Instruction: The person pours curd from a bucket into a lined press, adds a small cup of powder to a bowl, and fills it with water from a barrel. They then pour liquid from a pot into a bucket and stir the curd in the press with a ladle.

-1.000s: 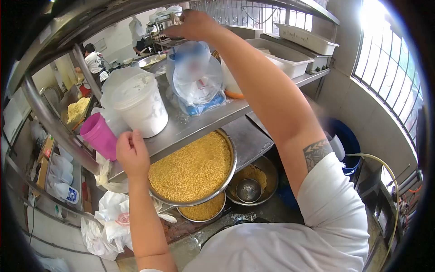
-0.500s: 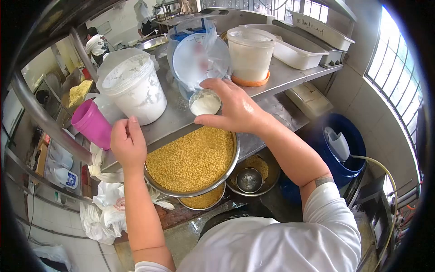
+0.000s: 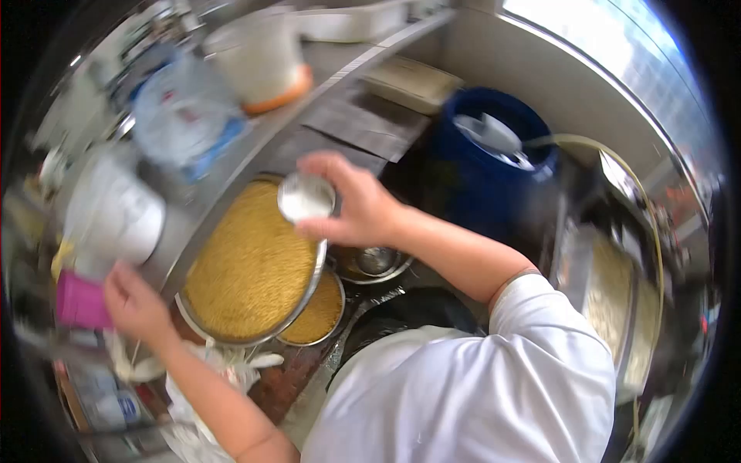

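Note:
Closed around a small cup of white powder (image 3: 306, 197), my right hand (image 3: 347, 199) is above the right edge of a large metal bowl of yellow grains (image 3: 251, 262). My left hand (image 3: 137, 302) has its fingers pressed together beside a pink cup (image 3: 81, 299); whether it holds anything is too blurred to tell. Behind it stands a white bucket (image 3: 123, 212) on the metal shelf. A smaller bowl of yellow grains (image 3: 316, 312) sits below the large one.
A plastic-covered tub (image 3: 181, 116) and a white bucket with an orange base (image 3: 258, 58) stand on the shelf (image 3: 309, 96). A blue barrel (image 3: 482, 174) with a hose is at the right. White bags hang at lower left.
The view has turned right and blurred. My right hand has carried the small cup from beside the plastic-covered tub to over the large bowl's edge.

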Action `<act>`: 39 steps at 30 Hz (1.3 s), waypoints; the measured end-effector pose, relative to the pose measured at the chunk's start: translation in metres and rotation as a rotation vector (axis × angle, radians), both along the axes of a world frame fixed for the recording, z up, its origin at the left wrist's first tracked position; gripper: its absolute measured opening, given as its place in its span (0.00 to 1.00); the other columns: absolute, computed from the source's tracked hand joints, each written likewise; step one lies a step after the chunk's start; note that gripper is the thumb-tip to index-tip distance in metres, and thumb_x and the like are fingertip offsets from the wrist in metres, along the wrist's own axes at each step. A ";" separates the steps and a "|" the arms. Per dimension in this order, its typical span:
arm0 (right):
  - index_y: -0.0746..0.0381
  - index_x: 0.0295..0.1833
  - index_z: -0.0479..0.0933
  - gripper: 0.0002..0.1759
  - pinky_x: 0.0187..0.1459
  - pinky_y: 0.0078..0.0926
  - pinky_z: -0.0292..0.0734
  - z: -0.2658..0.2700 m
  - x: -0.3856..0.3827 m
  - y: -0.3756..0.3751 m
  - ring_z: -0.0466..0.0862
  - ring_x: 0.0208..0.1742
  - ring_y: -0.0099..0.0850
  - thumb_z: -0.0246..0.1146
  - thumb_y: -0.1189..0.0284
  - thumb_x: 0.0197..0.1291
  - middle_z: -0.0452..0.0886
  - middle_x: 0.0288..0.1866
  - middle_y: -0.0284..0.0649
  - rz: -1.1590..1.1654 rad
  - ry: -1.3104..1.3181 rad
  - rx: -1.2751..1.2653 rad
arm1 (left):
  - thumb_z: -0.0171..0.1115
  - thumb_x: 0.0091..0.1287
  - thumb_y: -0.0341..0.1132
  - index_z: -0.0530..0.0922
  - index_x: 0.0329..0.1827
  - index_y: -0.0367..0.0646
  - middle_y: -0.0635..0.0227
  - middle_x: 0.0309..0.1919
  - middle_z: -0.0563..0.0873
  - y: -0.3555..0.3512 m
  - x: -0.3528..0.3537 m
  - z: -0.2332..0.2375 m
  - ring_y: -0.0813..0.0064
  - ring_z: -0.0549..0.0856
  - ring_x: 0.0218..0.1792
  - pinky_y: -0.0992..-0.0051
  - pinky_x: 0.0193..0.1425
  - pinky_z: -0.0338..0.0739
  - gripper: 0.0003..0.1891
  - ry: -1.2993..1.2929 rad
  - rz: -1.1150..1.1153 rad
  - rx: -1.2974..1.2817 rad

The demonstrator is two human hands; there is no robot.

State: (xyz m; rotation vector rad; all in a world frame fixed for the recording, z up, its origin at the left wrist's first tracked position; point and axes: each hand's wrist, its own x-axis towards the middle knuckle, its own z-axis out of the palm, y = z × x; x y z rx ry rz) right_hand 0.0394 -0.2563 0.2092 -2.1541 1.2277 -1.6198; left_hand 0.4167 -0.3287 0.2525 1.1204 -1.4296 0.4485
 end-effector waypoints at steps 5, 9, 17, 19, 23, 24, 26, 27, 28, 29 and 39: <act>0.70 0.73 0.68 0.48 0.71 0.41 0.75 -0.136 -0.018 0.146 0.80 0.71 0.50 0.81 0.56 0.55 0.78 0.69 0.57 -0.229 -0.125 0.497 | 0.60 0.82 0.36 0.81 0.50 0.29 0.56 0.43 0.86 0.023 -0.059 -0.073 0.66 0.83 0.42 0.68 0.50 0.79 0.14 -0.029 -0.482 -0.072; 0.69 0.80 0.63 0.53 0.75 0.42 0.71 -0.189 0.000 0.271 0.75 0.75 0.52 0.80 0.56 0.56 0.75 0.73 0.58 -0.511 -0.300 0.726 | 0.60 0.82 0.40 0.81 0.50 0.35 0.63 0.42 0.85 0.102 -0.194 -0.158 0.69 0.82 0.42 0.70 0.50 0.79 0.14 -0.046 -1.044 0.556; 0.66 0.78 0.64 0.50 0.78 0.41 0.66 -0.199 0.031 0.425 0.70 0.77 0.48 0.80 0.60 0.55 0.69 0.73 0.52 -0.764 -0.443 0.578 | 0.53 0.84 0.56 0.84 0.57 0.34 0.66 0.41 0.89 0.274 -0.268 -0.236 0.78 0.87 0.40 0.75 0.45 0.83 0.29 -0.383 -1.774 1.785; 0.67 0.80 0.61 0.54 0.79 0.41 0.64 -0.203 0.039 0.458 0.67 0.78 0.49 0.81 0.63 0.52 0.66 0.75 0.54 -0.776 -0.472 0.562 | 0.53 0.84 0.55 0.84 0.57 0.32 0.66 0.40 0.89 0.311 -0.270 -0.234 0.78 0.87 0.40 0.75 0.45 0.82 0.29 -0.394 -1.764 1.833; 0.65 0.81 0.58 0.56 0.79 0.42 0.64 -0.214 0.058 0.551 0.65 0.79 0.50 0.81 0.67 0.50 0.63 0.77 0.53 -0.841 -0.579 0.531 | 0.52 0.85 0.53 0.84 0.58 0.33 0.65 0.42 0.89 0.396 -0.275 -0.228 0.77 0.87 0.41 0.75 0.46 0.83 0.28 -0.625 -1.824 1.745; 0.65 0.81 0.58 0.55 0.79 0.42 0.64 -0.218 0.064 0.579 0.65 0.79 0.50 0.81 0.67 0.50 0.64 0.76 0.52 -0.883 -0.589 0.511 | 0.52 0.85 0.52 0.83 0.59 0.34 0.65 0.43 0.89 0.421 -0.275 -0.224 0.77 0.87 0.41 0.75 0.46 0.83 0.27 -0.636 -1.850 1.775; 0.63 0.80 0.60 0.53 0.78 0.41 0.65 -0.230 0.080 0.644 0.66 0.79 0.50 0.80 0.68 0.51 0.65 0.75 0.51 -0.982 -0.624 0.456 | 0.53 0.85 0.50 0.82 0.61 0.35 0.64 0.47 0.89 0.477 -0.281 -0.225 0.76 0.87 0.42 0.74 0.45 0.83 0.24 -0.666 -1.857 1.856; 0.62 0.79 0.61 0.52 0.77 0.42 0.66 -0.239 0.089 0.678 0.67 0.78 0.50 0.80 0.68 0.51 0.65 0.74 0.51 -1.061 -0.631 0.440 | 0.53 0.85 0.50 0.82 0.61 0.35 0.64 0.47 0.89 0.508 -0.284 -0.229 0.76 0.87 0.42 0.74 0.45 0.83 0.24 -0.718 -1.869 1.864; 0.62 0.79 0.62 0.51 0.77 0.42 0.66 -0.244 0.099 0.714 0.67 0.77 0.51 0.80 0.68 0.51 0.65 0.73 0.51 -1.145 -0.611 0.446 | 0.53 0.85 0.49 0.82 0.60 0.34 0.64 0.46 0.89 0.538 -0.288 -0.234 0.76 0.86 0.41 0.74 0.45 0.82 0.24 -0.736 -1.800 1.877; 0.62 0.78 0.63 0.50 0.77 0.42 0.67 -0.248 0.110 0.751 0.68 0.77 0.51 0.80 0.68 0.51 0.66 0.72 0.52 -1.231 -0.587 0.454 | 0.54 0.85 0.48 0.82 0.60 0.33 0.64 0.45 0.88 0.569 -0.290 -0.240 0.76 0.86 0.41 0.74 0.44 0.82 0.23 -0.752 -1.738 1.885; 0.64 0.78 0.61 0.52 0.77 0.44 0.67 -0.237 0.224 1.017 0.71 0.77 0.50 0.82 0.65 0.52 0.68 0.75 0.55 -1.993 -0.781 0.362 | 0.64 0.78 0.44 0.85 0.51 0.31 0.66 0.31 0.87 0.833 -0.339 -0.317 0.79 0.86 0.29 0.77 0.34 0.78 0.19 -1.452 -1.997 1.544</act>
